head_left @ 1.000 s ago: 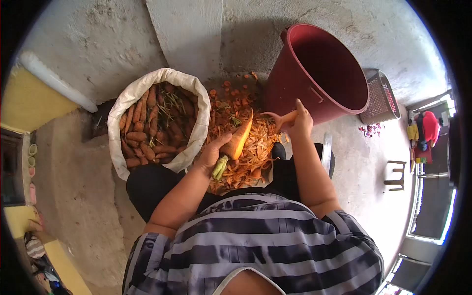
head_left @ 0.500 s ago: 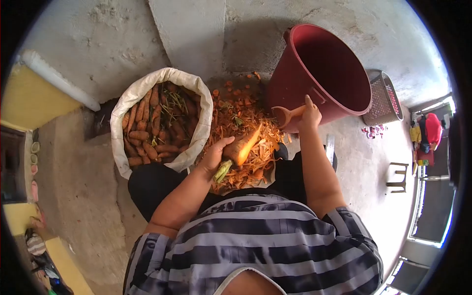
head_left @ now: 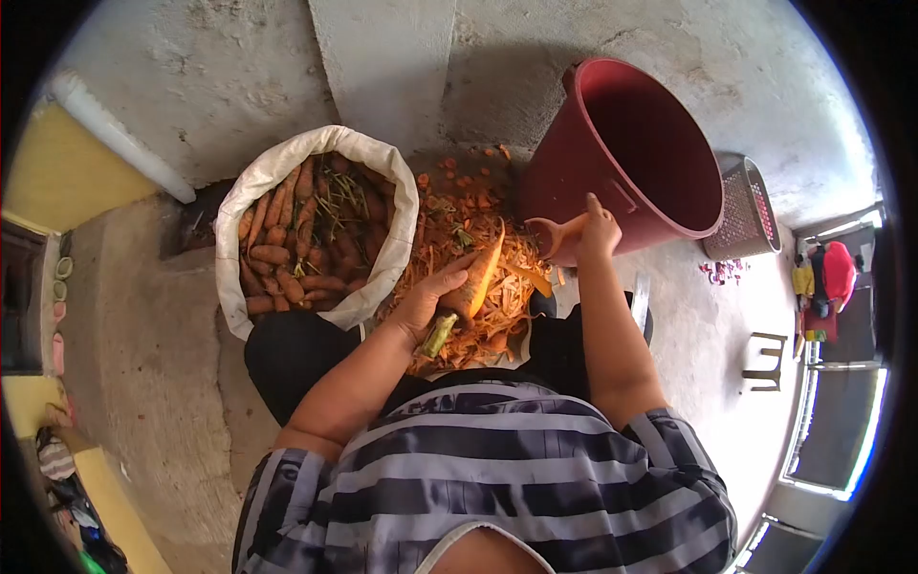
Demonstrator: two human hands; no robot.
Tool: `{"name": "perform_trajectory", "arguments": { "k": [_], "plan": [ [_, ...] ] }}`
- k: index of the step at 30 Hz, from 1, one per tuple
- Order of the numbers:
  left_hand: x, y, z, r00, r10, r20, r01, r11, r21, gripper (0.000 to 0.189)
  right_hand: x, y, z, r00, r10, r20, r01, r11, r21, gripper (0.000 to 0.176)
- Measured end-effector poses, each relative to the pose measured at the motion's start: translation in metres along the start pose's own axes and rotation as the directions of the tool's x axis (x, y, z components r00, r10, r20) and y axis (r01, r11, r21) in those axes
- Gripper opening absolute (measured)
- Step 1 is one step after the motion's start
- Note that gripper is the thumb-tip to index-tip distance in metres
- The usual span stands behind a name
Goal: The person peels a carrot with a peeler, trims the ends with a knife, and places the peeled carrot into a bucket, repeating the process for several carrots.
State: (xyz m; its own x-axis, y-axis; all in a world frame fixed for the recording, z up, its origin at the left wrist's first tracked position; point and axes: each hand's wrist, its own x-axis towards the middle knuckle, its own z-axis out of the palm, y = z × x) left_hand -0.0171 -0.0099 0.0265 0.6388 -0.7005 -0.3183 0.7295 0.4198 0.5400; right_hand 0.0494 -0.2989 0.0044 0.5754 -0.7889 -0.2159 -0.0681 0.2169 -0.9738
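Note:
My left hand (head_left: 428,304) is closed around a partly peeled carrot (head_left: 488,275), its tip pointing away from me and its cut green stalk end toward me. Bright orange shows along the carrot's right side, while darker skin remains near my fingers. To the right, my right hand (head_left: 600,233) grips the handle of an orange-brown Y-shaped peeler (head_left: 566,230), held apart from the carrot by the bucket's side. A strip of peel (head_left: 531,277) shows between the carrot and the peeler. Below both hands spreads a heap of carrot peelings (head_left: 440,251).
A white sack (head_left: 408,206) of unpeeled carrots (head_left: 273,254) stands at the left. At the right a large dark-red bucket (head_left: 564,163) leans toward me, with a perforated basket (head_left: 729,212) behind it. A small stool (head_left: 765,362) is farther right.
The carrot has turned in my left hand, its tip now pointing more steeply away. A loose peel strip now shows right of it. My right hand stays out right with the peeler.

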Motion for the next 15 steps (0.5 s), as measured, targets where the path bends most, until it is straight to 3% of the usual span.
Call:
{"name": "perform_trajectory", "arguments": {
  "k": [1, 2, 4, 6, 7, 9, 10, 13, 14, 15],
  "plan": [
    [0.000, 0.000, -0.001, 0.999, 0.043, 0.033, -0.043, 0.999, 0.009, 0.050, -0.013, -0.012, -0.004, 1.000, 0.014, -0.006, -0.014, 0.996, 0.083, 0.022],
    [-0.003, 0.005, -0.003, 0.999, 0.008, 0.036, -0.009, 0.999, 0.042, 0.050, -0.030, -0.021, -0.007, 0.995, 0.047, 0.091, -0.058, 0.991, 0.121, 0.022],
    [0.006, 0.000, -0.012, 0.999, -0.038, 0.007, 0.038, 0.996, -0.079, 0.049, -0.088, -0.034, 0.005, 0.955, 0.097, 0.282, -0.155, 0.969, 0.193, 0.021],
    [0.016, -0.011, -0.021, 0.998, -0.055, -0.025, 0.052, 0.993, -0.109, 0.046, -0.125, -0.023, 0.013, 0.895, 0.013, 0.446, -0.069, 0.992, 0.109, 0.024],
    [0.016, -0.011, -0.019, 0.998, -0.058, -0.023, 0.057, 0.997, -0.061, 0.046, -0.141, -0.034, 0.018, 0.865, 0.082, 0.496, -0.116, 0.992, 0.039, 0.025],
    [0.011, -0.015, -0.015, 0.998, -0.061, -0.029, 0.062, 0.998, 0.023, 0.046, -0.126, -0.026, 0.024, 0.865, 0.066, 0.497, -0.037, 0.997, -0.069, 0.025],
    [0.005, -0.012, -0.004, 0.975, -0.099, -0.198, 0.105, 0.994, 0.018, 0.044, -0.113, -0.020, 0.028, 0.900, 0.056, 0.433, -0.036, 0.998, -0.055, 0.024],
    [0.008, -0.017, -0.019, 0.987, -0.154, -0.050, 0.153, 0.988, -0.027, 0.043, -0.023, 0.015, 0.025, 0.978, 0.090, 0.188, -0.098, 0.994, 0.039, 0.019],
    [0.007, -0.017, -0.016, 0.987, -0.148, -0.059, 0.145, 0.988, -0.056, 0.043, -0.003, 0.020, 0.011, 0.991, -0.058, 0.123, 0.066, 0.996, -0.064, 0.019],
    [0.005, -0.015, -0.011, 0.987, -0.143, -0.068, 0.137, 0.987, -0.083, 0.043, 0.002, 0.012, 0.003, 0.995, -0.091, 0.044, 0.097, 0.981, -0.166, 0.021]
  ]
}}
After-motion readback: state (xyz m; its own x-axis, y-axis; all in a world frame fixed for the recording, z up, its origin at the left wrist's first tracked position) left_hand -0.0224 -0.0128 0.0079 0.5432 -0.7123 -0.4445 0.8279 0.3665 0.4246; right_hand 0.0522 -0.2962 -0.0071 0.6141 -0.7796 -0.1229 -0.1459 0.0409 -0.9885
